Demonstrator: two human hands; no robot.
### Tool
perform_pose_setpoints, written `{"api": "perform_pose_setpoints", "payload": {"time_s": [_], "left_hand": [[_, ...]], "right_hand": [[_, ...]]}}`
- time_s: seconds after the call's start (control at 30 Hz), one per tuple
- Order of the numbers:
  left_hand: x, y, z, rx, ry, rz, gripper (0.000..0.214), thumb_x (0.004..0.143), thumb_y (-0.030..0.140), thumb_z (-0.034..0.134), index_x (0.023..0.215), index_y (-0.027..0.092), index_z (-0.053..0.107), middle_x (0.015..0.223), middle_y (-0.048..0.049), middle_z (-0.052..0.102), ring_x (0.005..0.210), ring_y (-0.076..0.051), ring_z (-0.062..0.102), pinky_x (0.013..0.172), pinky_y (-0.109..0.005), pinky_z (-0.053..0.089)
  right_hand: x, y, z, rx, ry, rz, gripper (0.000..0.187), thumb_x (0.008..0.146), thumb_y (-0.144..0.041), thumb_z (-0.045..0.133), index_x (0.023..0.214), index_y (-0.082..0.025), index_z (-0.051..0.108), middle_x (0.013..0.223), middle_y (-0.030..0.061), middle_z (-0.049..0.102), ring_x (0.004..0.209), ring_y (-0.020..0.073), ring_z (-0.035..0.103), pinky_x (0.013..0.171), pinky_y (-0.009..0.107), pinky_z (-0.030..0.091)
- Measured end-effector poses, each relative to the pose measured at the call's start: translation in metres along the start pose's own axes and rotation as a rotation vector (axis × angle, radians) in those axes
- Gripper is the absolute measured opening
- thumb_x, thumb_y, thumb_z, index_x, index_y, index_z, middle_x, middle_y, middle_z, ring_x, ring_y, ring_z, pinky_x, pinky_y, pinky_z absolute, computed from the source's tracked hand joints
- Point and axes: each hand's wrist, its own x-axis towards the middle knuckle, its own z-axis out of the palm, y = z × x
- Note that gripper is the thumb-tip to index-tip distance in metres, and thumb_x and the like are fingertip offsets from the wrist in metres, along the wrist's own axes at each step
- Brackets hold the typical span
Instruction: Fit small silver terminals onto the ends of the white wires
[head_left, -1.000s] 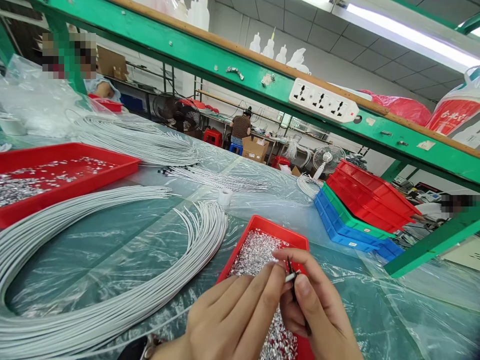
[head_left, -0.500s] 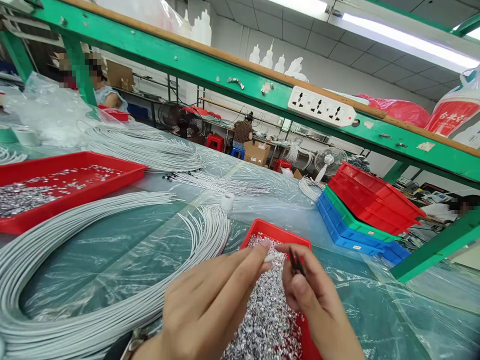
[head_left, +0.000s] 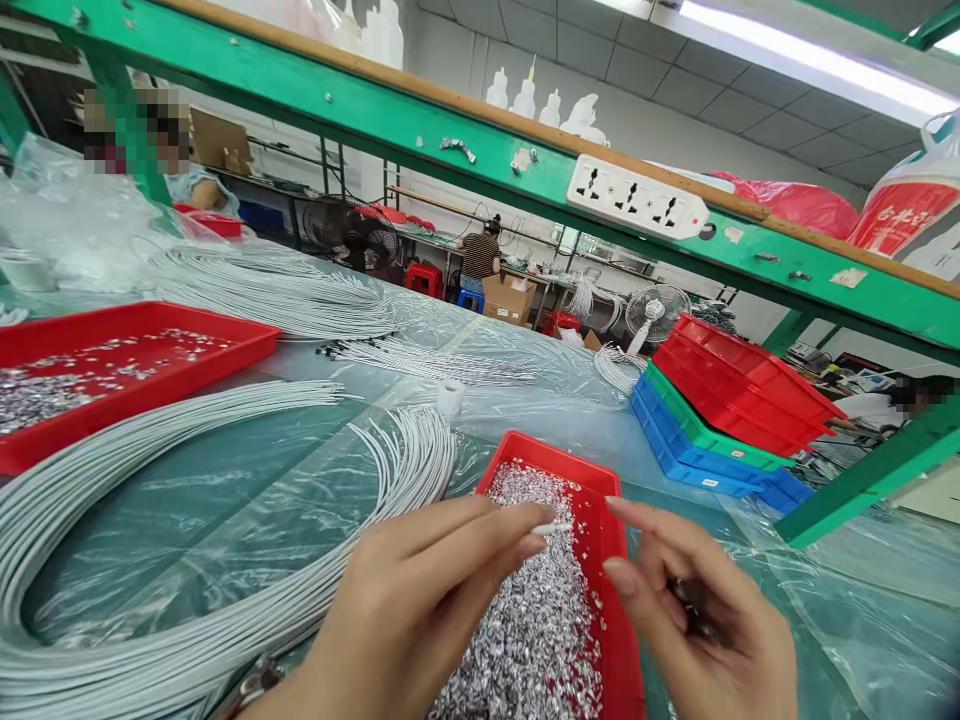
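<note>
My left hand point(head_left: 442, 580) pinches the end of a white cable point(head_left: 553, 529) between thumb and fingertips, above a red tray point(head_left: 622, 590). The cable's short tip points right, toward my other hand. Curled around small dark pliers point(head_left: 694, 610), the lower fingers of my right hand point(head_left: 705, 600) keep them in the palm, mostly hidden. Its thumb and index finger stand apart with nothing seen between them. Small shiny metal pieces point(head_left: 532, 620) fill much of the red tray below both hands.
A big bundle of white cables point(head_left: 187, 640) curves across the left of the table. Behind it lie a second red tray point(head_left: 225, 365), more cables point(head_left: 285, 295) and a white roll point(head_left: 451, 398). Stacked crates point(head_left: 742, 390) stand right. A green shelf beam point(head_left: 465, 150) crosses above.
My right hand has moved right and down, away from the cable end, and its thumb and index finger have spread. The pliers' jaws, seen before at the fingertips, are now in the palm.
</note>
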Motion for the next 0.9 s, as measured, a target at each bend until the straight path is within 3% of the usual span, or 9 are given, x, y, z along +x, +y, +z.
{"api": "perform_pose_setpoints", "payload": {"time_s": [0.17, 0.37, 0.6, 0.73, 0.9], "left_hand": [[-0.007, -0.002, 0.003, -0.008, -0.114, 0.003, 0.019, 0.100, 0.016, 0.048, 0.108, 0.020, 0.064, 0.077, 0.0014, 0.065, 0.065, -0.011, 0.058, 0.058, -0.021, 0.046], [-0.014, -0.007, 0.011, -0.042, -0.117, 0.019, 0.022, 0.101, 0.016, 0.044, 0.107, 0.018, 0.065, 0.079, -0.0001, 0.061, 0.070, -0.014, 0.050, 0.061, -0.024, 0.041], [-0.016, -0.008, 0.013, -0.076, -0.138, 0.013, 0.021, 0.100, 0.013, 0.046, 0.108, 0.017, 0.065, 0.083, -0.0008, 0.060, 0.074, -0.014, 0.049, 0.064, -0.024, 0.040], [-0.016, -0.009, 0.015, -0.054, -0.145, 0.023, 0.021, 0.100, 0.013, 0.046, 0.107, 0.019, 0.065, 0.084, -0.0006, 0.059, 0.074, -0.014, 0.048, 0.063, -0.024, 0.039], [-0.014, -0.008, 0.010, 0.021, -0.247, 0.043, 0.021, 0.097, 0.006, 0.049, 0.106, 0.018, 0.064, 0.089, -0.0018, 0.061, 0.080, -0.016, 0.048, 0.069, -0.025, 0.040]], "right_hand": [[0.001, 0.001, -0.005, -0.179, -0.134, -0.253, 0.033, 0.088, -0.011, 0.063, 0.115, -0.031, 0.064, 0.055, -0.0096, 0.047, 0.041, 0.0087, 0.041, 0.040, 0.022, 0.031], [0.002, 0.001, -0.005, -0.188, -0.180, -0.295, 0.020, 0.089, -0.011, 0.063, 0.103, -0.026, 0.064, 0.057, -0.0083, 0.055, 0.042, 0.0089, 0.046, 0.040, 0.023, 0.034], [0.004, 0.000, -0.006, -0.249, -0.201, -0.310, 0.021, 0.087, -0.008, 0.061, 0.099, -0.025, 0.062, 0.056, -0.0095, 0.054, 0.040, 0.0080, 0.046, 0.041, 0.022, 0.034], [0.007, -0.001, -0.003, -0.172, -0.228, -0.222, 0.016, 0.085, -0.009, 0.060, 0.090, -0.023, 0.064, 0.053, -0.0100, 0.046, 0.039, 0.0071, 0.040, 0.039, 0.020, 0.031], [0.008, -0.008, 0.001, 0.015, -0.247, 0.163, 0.014, 0.083, -0.020, 0.057, 0.073, -0.020, 0.067, 0.052, -0.0088, 0.034, 0.044, 0.0086, 0.029, 0.042, 0.022, 0.023]]}}
